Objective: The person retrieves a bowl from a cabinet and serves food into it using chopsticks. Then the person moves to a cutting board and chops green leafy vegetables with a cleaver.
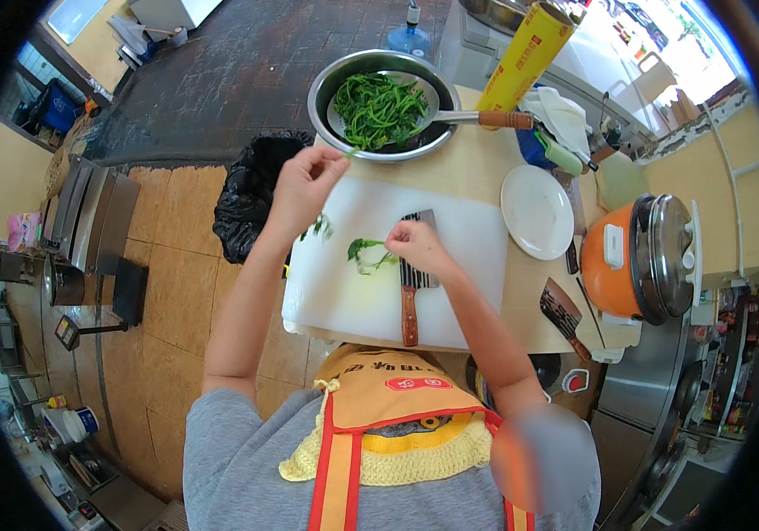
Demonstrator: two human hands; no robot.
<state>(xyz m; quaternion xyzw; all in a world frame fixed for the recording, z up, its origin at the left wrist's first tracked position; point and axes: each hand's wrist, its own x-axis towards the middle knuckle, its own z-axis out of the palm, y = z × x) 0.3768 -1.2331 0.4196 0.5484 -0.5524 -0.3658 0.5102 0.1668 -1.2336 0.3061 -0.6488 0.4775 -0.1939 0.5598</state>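
Observation:
My left hand (310, 186) is raised over the left edge of a white cutting board (466, 285), pinching a green stem beside the rim of a steel bowl (318, 99). Leafy greens (379, 109) lie on a perforated skimmer in that bowl. Above the board's middle, my right hand (418, 244) has its fingertips closed on a small leafy sprig (361, 251). Under this hand, a cleaver with a wooden handle (409, 318) lies flat on the board. A few leaf bits (318, 227) are near the board's left edge.
Right of the board are an oval white plate (537, 212), a second cleaver (560, 312) and an orange pot (608, 262). A yellow roll tube (525, 60) stands behind. A black-bagged bin (243, 206) is at the table's left side. The skimmer's handle (499, 119) juts rightward.

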